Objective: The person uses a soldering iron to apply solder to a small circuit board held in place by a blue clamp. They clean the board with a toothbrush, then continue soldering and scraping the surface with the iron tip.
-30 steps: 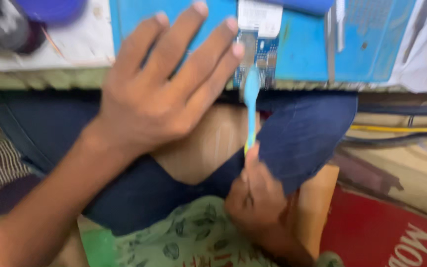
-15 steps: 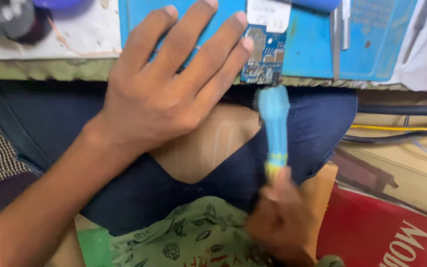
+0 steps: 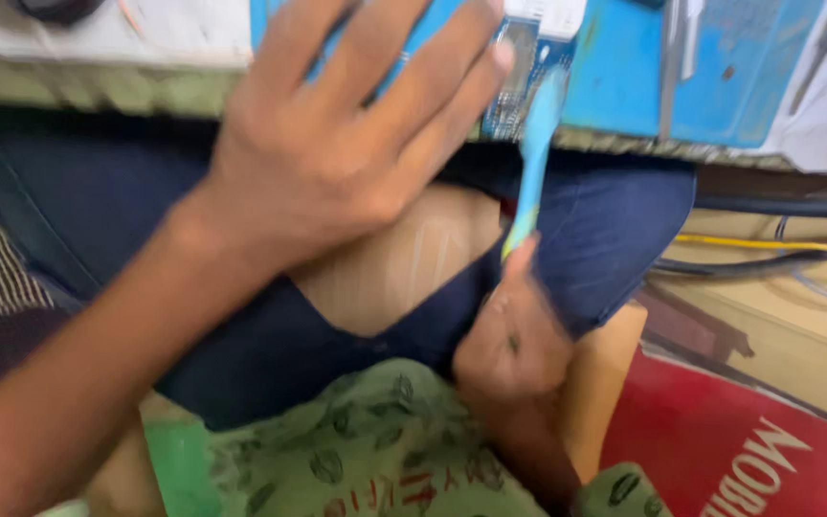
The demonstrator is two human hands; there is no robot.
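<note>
My left hand lies flat with fingers spread on the front edge of the blue work mat, fingertips beside a small blue circuit board. My right hand sits low over my lap, closed around the handle of a light blue brush. The brush points upward, and its blurred head reaches the circuit board at the table's edge. A white label or part lies on top of the board.
Metal tweezers lie on the mat to the right. White papers sit at the far right. A yellow cable and dark cables run across the floor at right. A red mat with white lettering lies below.
The brush head dropped away from the board half a second ago and has swung back up onto it. My left hand stayed pressed on the mat.
</note>
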